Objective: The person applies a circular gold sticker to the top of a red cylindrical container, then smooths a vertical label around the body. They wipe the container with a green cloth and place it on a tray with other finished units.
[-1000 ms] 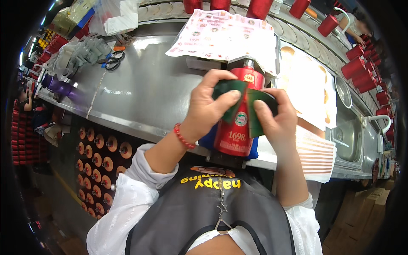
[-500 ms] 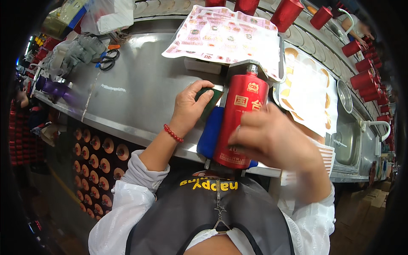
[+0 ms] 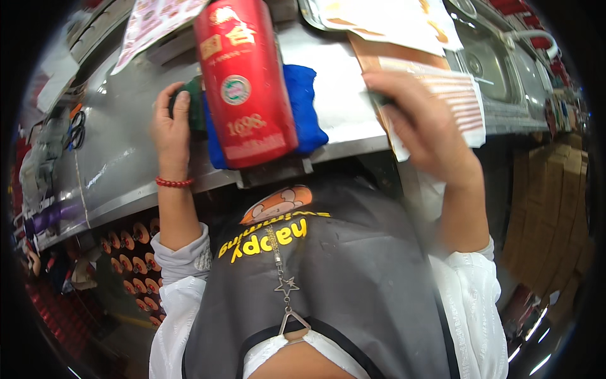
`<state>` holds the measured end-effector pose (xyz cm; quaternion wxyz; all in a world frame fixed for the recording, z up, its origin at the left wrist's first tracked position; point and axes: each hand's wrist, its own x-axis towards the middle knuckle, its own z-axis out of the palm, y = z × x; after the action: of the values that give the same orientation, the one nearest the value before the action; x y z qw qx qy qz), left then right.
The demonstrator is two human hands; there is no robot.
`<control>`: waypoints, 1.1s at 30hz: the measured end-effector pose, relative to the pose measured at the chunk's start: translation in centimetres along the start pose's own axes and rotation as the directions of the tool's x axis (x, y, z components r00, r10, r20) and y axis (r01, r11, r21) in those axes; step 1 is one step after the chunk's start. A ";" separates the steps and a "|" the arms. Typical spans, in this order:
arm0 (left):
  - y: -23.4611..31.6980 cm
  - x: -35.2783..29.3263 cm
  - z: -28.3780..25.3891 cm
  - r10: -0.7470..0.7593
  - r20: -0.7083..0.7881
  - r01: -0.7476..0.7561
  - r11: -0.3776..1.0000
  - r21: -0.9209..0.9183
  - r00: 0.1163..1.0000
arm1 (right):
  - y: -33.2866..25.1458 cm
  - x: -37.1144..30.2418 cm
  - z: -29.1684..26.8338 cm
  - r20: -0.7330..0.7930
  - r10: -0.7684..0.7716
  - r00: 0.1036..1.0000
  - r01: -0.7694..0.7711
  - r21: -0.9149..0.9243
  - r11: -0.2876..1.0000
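A red bottle (image 3: pixel 255 95) with gold printing and a round green-and-white sticker lies on its side on a blue cloth (image 3: pixel 304 104), base toward me. Left of it is my left hand (image 3: pixel 170 129), red bead bracelet at the wrist, with thumb and fingers closed on a dark green flat piece (image 3: pixel 196 104). My right hand (image 3: pixel 426 117) is apart from the bottle, over a sheet of striped labels (image 3: pixel 464 104). Its fingers are curled and partly blurred; a small dark thing shows beneath them, too indistinct to name.
A metal worktop (image 3: pixel 117 158) runs across in front of me. Printed pink sheets (image 3: pixel 151 25) lie at the far left, white sheets with gold shapes (image 3: pixel 404 22) at the far right. Beyond these is a sink (image 3: pixel 489 69). Scissors (image 3: pixel 77 129) lie left; stacked cardboard (image 3: pixel 543 208) stands lower right.
The view has swung right, so the worktop appears shifted left. My right hand has left the bottle for the striped labels. The bottle now shows a different side, with the round sticker.
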<state>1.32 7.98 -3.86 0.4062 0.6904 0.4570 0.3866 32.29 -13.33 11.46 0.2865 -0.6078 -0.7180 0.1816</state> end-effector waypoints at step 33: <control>7.3 -6.2 0.7 0.493 0.276 -0.557 0.792 0.250 0.825 | 3.3 -8.4 -2.1 -0.323 0.117 0.939 -0.190 -0.204 0.960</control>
<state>2.54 0.16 1.50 0.2080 0.8813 0.2602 0.3352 36.97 -21.09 9.49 0.3070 -0.7124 -0.6307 0.0215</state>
